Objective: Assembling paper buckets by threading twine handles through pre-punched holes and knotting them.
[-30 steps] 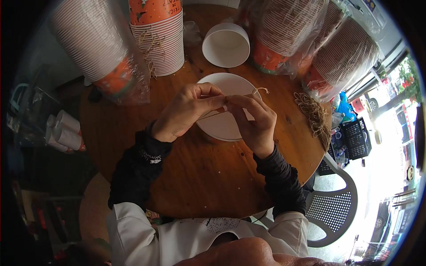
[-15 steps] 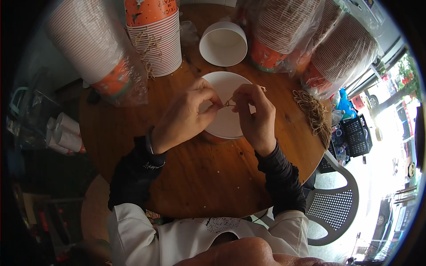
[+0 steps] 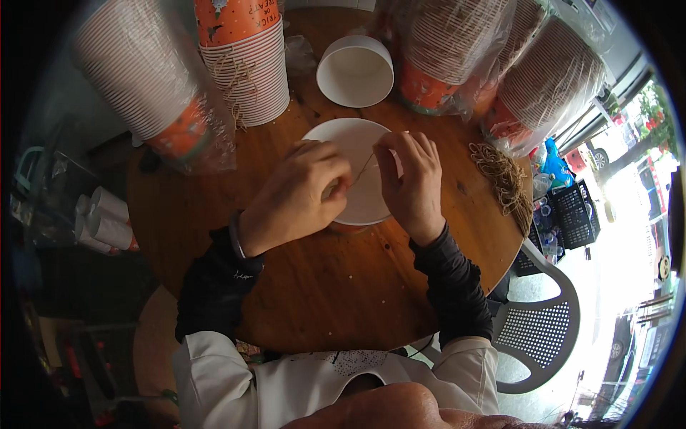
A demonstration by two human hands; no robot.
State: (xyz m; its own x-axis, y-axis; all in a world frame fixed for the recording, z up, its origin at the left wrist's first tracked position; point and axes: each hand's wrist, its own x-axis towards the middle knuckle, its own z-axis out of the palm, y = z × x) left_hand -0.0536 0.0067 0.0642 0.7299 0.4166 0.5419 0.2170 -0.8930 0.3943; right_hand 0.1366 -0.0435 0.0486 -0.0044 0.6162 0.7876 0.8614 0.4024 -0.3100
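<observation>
A thin tan cord [image 3: 366,166] stretches between my two hands above a round white paper bucket [image 3: 366,204]. My left hand [image 3: 296,193] is closed, its fingers curled on one end of the cord; it looks slightly blurred. Pinched between the thumb and fingers of my right hand [image 3: 414,179] is the other end. Both hands cover parts of the bucket's rim, and its white inside shows between them. Just beyond stands a second white bucket [image 3: 355,75], its mouth facing me.
Orange-and-white nested buckets [image 3: 246,71] stand at the back left, beside a plastic-wrapped stack [image 3: 143,79]. More wrapped stacks [image 3: 457,43] fill the back right. A bundle of tan cords [image 3: 504,179] lies at the wooden table's [image 3: 321,286] right edge, near a grey chair [image 3: 536,332].
My left hand has turned and drawn back slightly, palm more downward. The cord between my hands now runs longer and slanted. My right hand has barely moved.
</observation>
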